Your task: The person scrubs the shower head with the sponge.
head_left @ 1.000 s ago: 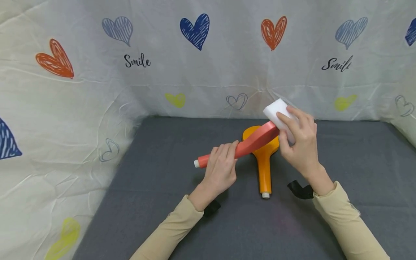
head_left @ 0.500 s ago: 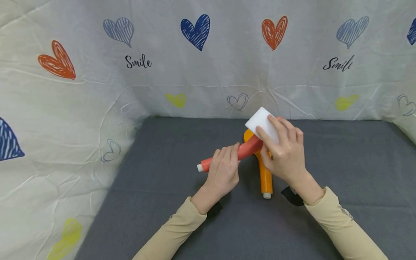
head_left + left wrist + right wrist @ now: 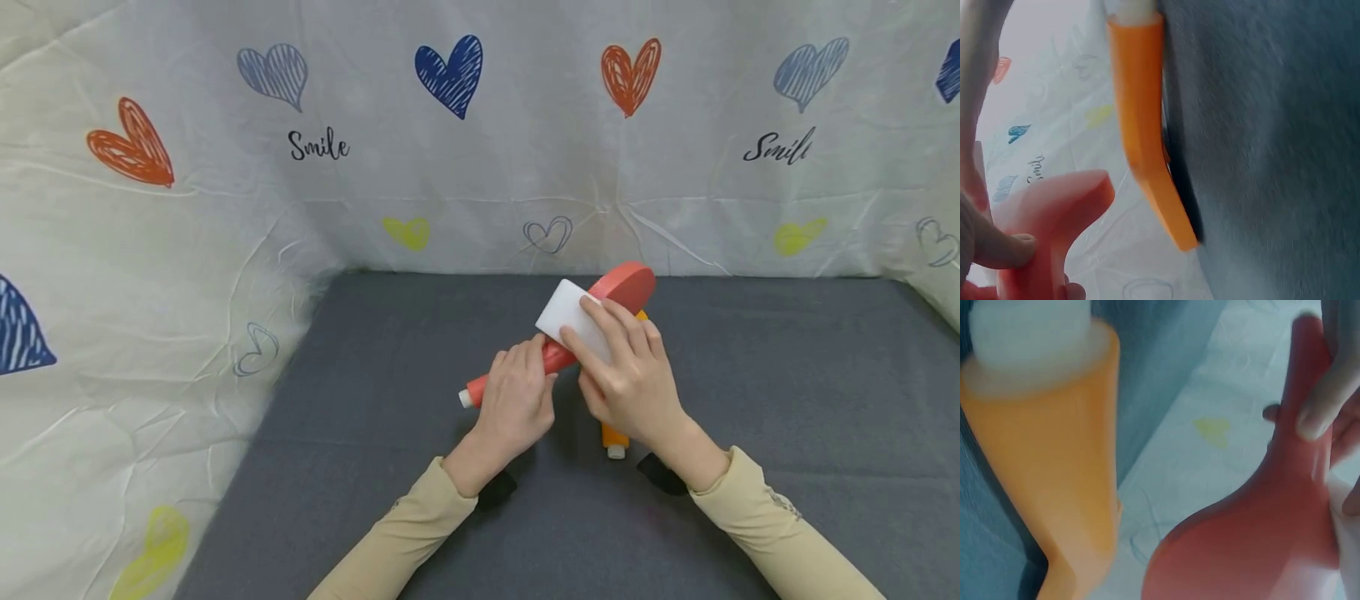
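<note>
Right, so the left hand (image 3: 516,400) is wrapped round the handle of the red paddle (image 3: 630,287), white end poking out past the fist, and the right hand (image 3: 628,383) has the sponge (image 3: 564,310) gripped and laid against it, about where handle meets head. The red paddle is held up over the bench (image 3: 337,467), head to the far right, with the orange paddle (image 3: 1141,134) resting just underneath, mostly hidden from above.

What I'd watch: all the support is at the handle, so pushing hard out on the head could lever it down or twist it in the fist. Drop it a bit and it probably clips the orange paddle and shoves it along. The sponge is also right next to the left fingers, so a stroke that runs long bumps them and maybe folds it. Can't tell how tight either grip is tbh
</note>
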A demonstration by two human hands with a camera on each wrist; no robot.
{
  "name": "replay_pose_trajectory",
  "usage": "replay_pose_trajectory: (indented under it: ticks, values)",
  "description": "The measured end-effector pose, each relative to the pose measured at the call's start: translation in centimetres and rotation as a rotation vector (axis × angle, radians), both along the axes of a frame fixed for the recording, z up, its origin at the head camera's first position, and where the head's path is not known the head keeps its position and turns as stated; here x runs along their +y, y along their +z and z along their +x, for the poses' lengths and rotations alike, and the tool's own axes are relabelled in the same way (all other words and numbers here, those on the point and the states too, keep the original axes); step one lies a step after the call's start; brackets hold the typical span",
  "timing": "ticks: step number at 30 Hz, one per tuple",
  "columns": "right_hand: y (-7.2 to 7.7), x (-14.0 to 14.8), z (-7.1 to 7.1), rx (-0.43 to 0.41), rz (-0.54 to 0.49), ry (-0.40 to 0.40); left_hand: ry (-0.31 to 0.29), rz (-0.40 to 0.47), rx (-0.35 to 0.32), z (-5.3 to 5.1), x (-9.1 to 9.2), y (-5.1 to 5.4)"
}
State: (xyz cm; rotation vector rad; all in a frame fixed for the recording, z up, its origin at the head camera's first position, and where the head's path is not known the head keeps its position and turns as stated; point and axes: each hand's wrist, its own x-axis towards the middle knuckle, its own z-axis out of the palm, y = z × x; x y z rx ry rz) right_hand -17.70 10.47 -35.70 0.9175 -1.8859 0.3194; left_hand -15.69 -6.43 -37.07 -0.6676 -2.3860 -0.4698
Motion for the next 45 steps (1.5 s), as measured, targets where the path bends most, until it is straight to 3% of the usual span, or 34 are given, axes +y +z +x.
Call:
replay_pose_trajectory:
  ticks: [4, 8, 13, 18, 22, 27, 33, 37, 41, 43, 45]
  values:
    - [0.4, 1.0, -0.5, -0.057, -0.125, 0.008, -0.086, 0.292, -0.232, 0.2, -0.2, 0.1]
    - [1.0, 2.4, -0.7, -0.163, -0.377, 0.04, -0.184, 0.615, -0.456, 0.3, -0.5, 0.2]
    - [2.5, 2.8, 0.4, -0.225, -0.676, 0.067, -0.271, 0.845, -0.633, 0.2, -0.5, 0.3]
    - [3.5, 1.8, 1.7, -0.372, -0.758, 0.185, -0.401, 1.031, -0.77, 0.2, -0.2, 0.2]
    - [1.9, 1.2, 0.9, -0.487, -0.741, 0.318, -0.526, 1.181, -0.927, 0.2, 0.0, 0.1]
    - [-0.3, 0.7, -0.3, -0.447, -0.613, 0.369, -0.564, 1.213, -1.07, 0.4, 0.3, 0.1]
    - [-0.7, 0.5, -0.5, -0.343, -0.457, 0.341, -0.701, 1.186, -1.075, 0.4, 0.3, 0.0]
    - [0.2, 1.6, -1.8, -0.341, -0.453, 0.216, -0.768, 1.127, -1.063, 0.4, 0.5, -0.1]
    - [1.2, 2.9, -3.3, -0.36, -0.514, 0.07, -0.785, 1.084, -1.055, 0.4, 0.5, -0.3]
    - [1.5, 3.2, -3.6, -0.373, -0.528, 0.039, -0.779, 1.075, -1.052, 0.4, 0.5, -0.4]
    - [1.6, 3.1, -3.5, -0.377, -0.512, 0.058, -0.774, 1.065, -1.05, 0.3, 0.5, -0.3]
